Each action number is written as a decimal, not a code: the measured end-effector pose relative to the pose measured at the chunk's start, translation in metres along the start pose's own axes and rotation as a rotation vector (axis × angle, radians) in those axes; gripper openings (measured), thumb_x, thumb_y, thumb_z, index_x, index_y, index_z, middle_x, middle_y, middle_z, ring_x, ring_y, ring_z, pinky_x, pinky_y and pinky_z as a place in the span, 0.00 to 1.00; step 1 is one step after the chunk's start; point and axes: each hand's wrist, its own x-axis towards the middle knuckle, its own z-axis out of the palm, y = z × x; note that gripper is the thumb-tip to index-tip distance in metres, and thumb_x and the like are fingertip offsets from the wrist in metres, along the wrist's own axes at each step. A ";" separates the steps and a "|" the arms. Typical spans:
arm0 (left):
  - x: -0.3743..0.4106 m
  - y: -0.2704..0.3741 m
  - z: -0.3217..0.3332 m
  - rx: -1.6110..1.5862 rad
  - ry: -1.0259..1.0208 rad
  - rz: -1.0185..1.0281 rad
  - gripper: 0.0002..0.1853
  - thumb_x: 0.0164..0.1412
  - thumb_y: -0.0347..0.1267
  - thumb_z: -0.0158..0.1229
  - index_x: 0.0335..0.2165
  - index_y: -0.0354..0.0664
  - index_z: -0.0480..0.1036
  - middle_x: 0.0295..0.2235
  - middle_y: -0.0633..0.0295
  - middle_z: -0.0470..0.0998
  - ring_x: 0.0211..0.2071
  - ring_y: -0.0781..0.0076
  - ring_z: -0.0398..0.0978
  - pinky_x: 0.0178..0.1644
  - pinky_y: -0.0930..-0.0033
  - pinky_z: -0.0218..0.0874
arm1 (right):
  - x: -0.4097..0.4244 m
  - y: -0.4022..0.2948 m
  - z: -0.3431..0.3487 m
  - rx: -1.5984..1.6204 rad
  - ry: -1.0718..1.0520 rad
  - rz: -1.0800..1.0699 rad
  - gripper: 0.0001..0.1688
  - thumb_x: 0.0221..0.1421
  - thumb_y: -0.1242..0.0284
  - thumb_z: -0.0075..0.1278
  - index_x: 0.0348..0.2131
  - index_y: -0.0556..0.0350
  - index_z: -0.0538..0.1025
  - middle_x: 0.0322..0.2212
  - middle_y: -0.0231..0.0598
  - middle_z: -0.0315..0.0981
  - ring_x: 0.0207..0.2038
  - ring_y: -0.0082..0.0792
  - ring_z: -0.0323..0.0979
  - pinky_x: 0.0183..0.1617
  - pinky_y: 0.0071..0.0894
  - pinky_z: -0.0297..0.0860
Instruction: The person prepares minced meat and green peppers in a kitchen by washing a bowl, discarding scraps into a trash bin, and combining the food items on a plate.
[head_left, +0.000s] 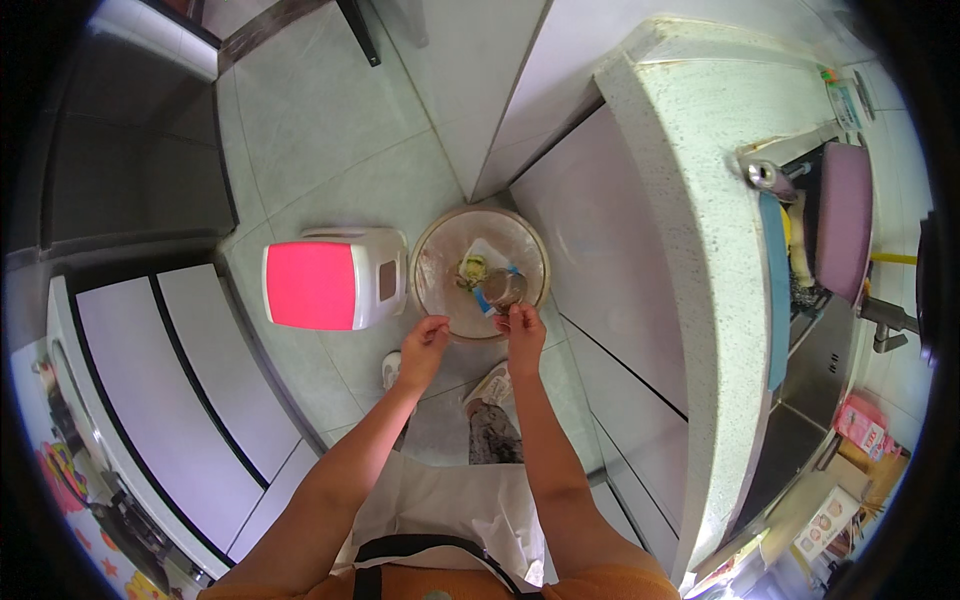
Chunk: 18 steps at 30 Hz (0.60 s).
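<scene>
A round waste bin (422, 289) with a pale rim stands on the floor before me, a thin clear liner showing inside. My left hand (424, 346) is at the near-left rim, fingertips pinched together. At the near-right rim is my right hand (525, 334), its fingers also drawn together. Whether either hand grips the liner's edge is too small to tell. A clear, brownish rounded piece of plastic (504, 289) appears just beyond my right fingertips; contact cannot be made out. Inside the bin are a green vegetable scrap (472, 270) and a blue-and-white wrapper (484, 301).
Left of the bin stands a white container with a pink lid (310, 286). White drawers (180, 390) and a dark cabinet (135, 165) line the left. On the right, a speckled countertop (675, 225) holds a sink (814, 375), with a purple basin (844, 221) and blue board (774, 292).
</scene>
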 end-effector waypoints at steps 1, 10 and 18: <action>0.004 -0.013 -0.003 0.004 0.029 -0.020 0.12 0.52 0.28 0.53 0.37 0.38 0.70 0.32 0.63 0.72 0.33 0.77 0.69 0.38 0.77 0.60 | 0.008 0.003 -0.002 0.218 0.009 0.206 0.05 0.54 0.74 0.45 0.32 0.57 0.69 0.27 0.34 0.69 0.25 0.24 0.69 0.28 0.21 0.69; 0.042 -0.085 -0.015 0.124 0.228 -0.168 0.19 0.51 0.33 0.54 0.43 0.39 0.67 0.36 0.62 0.70 0.37 0.73 0.65 0.43 0.74 0.55 | 0.076 0.104 -0.022 1.121 -0.061 0.896 0.09 0.55 0.68 0.44 0.35 0.53 0.70 0.25 0.32 0.69 0.18 0.18 0.64 0.18 0.14 0.64; 0.052 -0.087 -0.024 -0.230 -0.032 -0.306 0.19 0.54 0.33 0.50 0.46 0.40 0.65 0.37 0.68 0.68 0.37 0.79 0.62 0.42 0.76 0.53 | 0.061 0.149 0.040 -0.477 -0.262 0.438 0.06 0.46 0.73 0.53 0.25 0.52 0.70 0.21 0.27 0.67 0.14 0.16 0.60 0.12 0.14 0.51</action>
